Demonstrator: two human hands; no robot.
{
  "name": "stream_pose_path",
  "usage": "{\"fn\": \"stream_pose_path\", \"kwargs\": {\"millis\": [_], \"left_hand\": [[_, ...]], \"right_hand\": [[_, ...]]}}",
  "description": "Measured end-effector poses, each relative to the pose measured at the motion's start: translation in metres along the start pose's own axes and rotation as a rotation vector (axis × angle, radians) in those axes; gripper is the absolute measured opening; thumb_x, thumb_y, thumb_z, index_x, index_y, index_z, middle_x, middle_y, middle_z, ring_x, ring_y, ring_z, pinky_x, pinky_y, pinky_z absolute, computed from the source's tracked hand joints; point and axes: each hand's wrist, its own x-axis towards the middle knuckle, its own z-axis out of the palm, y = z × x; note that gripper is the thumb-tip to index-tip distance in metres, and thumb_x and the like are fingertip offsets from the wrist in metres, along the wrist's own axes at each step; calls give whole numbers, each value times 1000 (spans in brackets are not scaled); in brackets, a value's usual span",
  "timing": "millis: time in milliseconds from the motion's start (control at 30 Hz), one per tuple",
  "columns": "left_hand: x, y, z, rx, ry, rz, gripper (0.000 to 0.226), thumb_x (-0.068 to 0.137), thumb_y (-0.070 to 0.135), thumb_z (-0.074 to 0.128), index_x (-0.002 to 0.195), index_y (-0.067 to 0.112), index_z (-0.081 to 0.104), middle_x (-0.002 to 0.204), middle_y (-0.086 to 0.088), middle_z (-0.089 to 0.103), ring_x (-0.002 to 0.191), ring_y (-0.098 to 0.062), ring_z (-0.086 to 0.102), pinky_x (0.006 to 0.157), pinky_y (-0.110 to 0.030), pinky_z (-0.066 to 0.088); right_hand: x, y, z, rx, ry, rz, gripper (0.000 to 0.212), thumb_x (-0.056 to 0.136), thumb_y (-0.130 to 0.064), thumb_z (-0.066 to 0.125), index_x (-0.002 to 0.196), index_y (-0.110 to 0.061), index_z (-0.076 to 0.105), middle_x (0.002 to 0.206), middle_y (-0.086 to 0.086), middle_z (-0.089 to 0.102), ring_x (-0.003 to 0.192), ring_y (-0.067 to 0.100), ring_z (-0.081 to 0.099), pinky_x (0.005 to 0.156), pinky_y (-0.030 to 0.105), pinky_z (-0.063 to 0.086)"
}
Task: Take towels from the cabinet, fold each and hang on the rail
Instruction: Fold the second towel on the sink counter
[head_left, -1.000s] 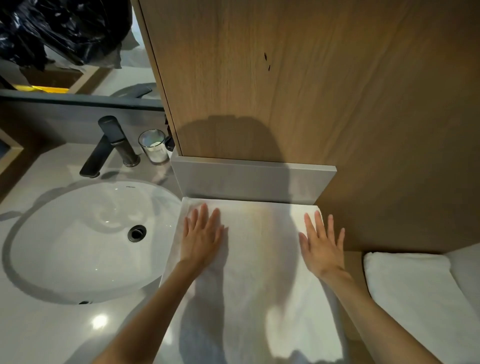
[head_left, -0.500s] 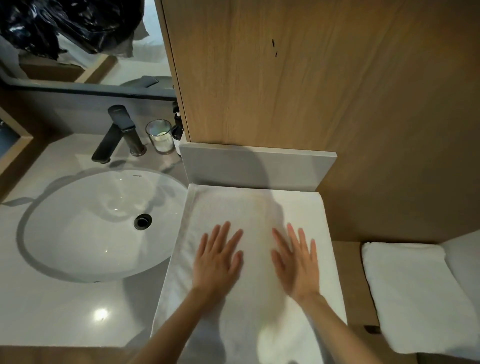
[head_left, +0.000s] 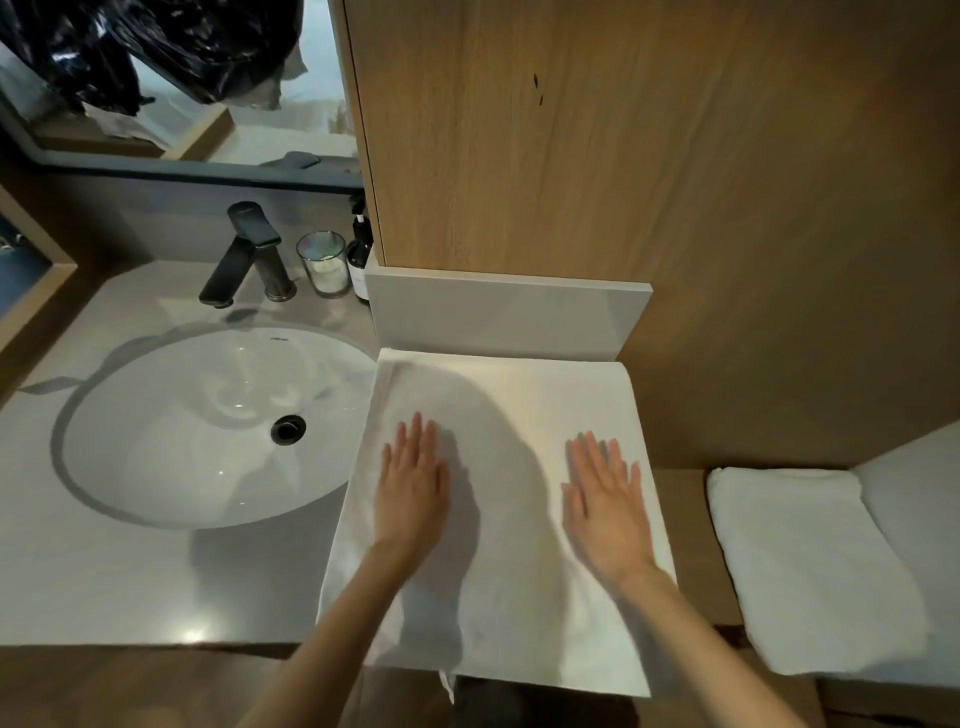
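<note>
Both hands lay flat on the towel.

I saw my left hand (head_left: 413, 493) and my right hand (head_left: 608, 506) pressed palm down on the white flat cloth towel (head_left: 509, 545), well apart, fingers straight, so neither grip held anything. The towel lay spread on the smooth grey stone bench (head_left: 104, 571), just right of the round white sink (head_left: 182, 441), and its front edge hung over the bench edge. A second folded white towel (head_left: 810, 561) sat to the right, under the brown wooden cabinet wall (head_left: 623, 156). A dark metal tap (head_left: 244, 254) stood behind the sink.
</note>
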Motion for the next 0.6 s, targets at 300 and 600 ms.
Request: {"fn": "stream_pose_path", "kwargs": {"millis": [300,600], "left_hand": [[-94,23,29,33,-123,106,54,103,40,11,148,21,33,156,0,26,145,-19,23,116,-40,18],[-109,-55,-4,178,-62,110,56,95,58,4,150,43,4,159,10,-10,145,-8,-17,120,-35,-6]], "right_hand": [[-67,-62,59,56,-3,-28,54,102,-37,34,153,-34,18,161,-3,14,149,25,10,121,47,-2],[-95,7,34,-103,-26,96,53,97,-56,3,148,-52,-6,161,-11,-13,147,15,-19,121,43,-8]]}}
